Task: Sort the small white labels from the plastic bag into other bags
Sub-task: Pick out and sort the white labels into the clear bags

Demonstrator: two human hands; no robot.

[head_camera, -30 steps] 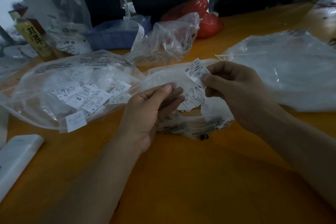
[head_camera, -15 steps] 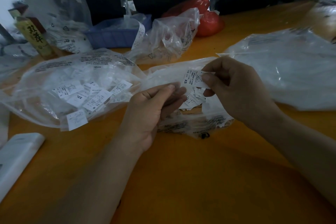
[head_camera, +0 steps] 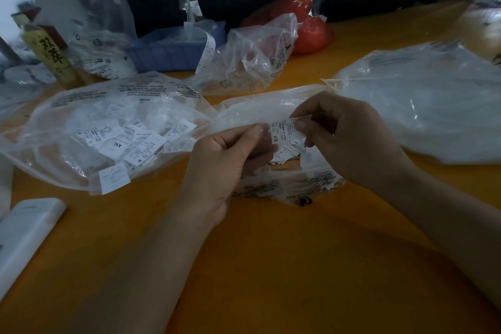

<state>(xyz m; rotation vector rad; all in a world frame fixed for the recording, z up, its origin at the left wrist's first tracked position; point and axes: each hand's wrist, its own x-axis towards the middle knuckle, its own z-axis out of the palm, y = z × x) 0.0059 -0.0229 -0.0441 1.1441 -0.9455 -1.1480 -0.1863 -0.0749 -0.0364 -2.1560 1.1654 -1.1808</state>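
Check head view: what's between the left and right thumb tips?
Only the XS label: right hand pinches its right edge, while left hand's thumb is at its left edge. Head view shows this.

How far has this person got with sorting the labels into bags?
Done: the bag on the left already holds many loose labels, though they show mixed sizes such as XXL and L.
In hand: the right hand pinches a label marked XS, with the left hand beside it.
Left: more labels lie in the middle bag under the hands.
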